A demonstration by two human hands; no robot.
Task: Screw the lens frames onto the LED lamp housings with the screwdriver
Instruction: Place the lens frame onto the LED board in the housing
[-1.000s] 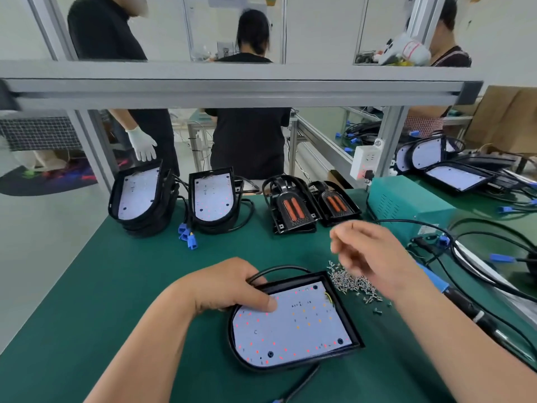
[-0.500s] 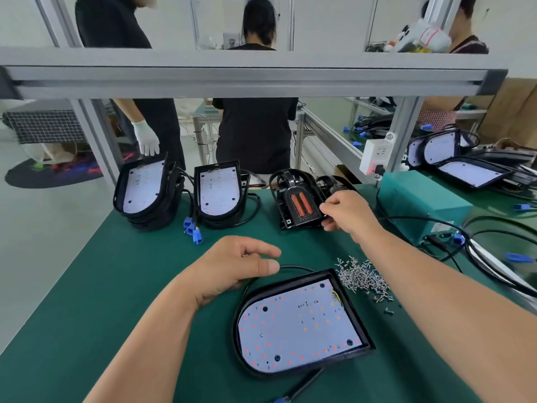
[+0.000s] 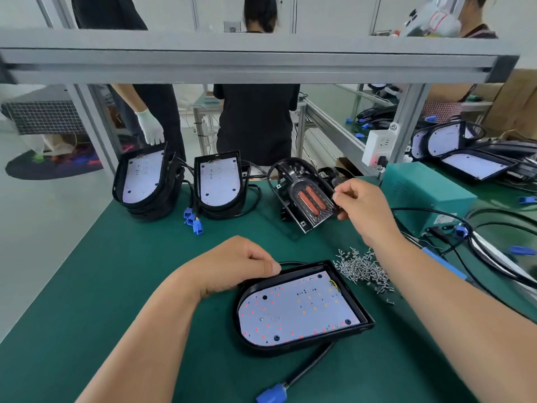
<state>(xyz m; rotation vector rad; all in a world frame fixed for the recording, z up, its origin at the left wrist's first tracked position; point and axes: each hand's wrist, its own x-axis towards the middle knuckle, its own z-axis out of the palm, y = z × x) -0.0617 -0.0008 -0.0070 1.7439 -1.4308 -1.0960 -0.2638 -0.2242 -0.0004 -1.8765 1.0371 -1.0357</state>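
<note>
A black LED lamp housing with a white LED board lies flat on the green mat in front of me. My left hand rests at its far left edge, fingers curled, thumb on the rim. My right hand pinches the right edge of a black lens frame with two orange lenses, tilted up off the mat near the back. A pile of small silver screws lies right of the housing. The blue-handled screwdriver lies on the mat, partly hidden behind my right forearm.
Two stacks of housings stand at the back left with blue connectors. A teal power box and black cables crowd the right. An aluminium beam crosses overhead. People stand behind the bench.
My right hand went from above the screws to the back stack and now has a lens frame lifted and tilted. My left hand came off the housing, then returned to its rim.
</note>
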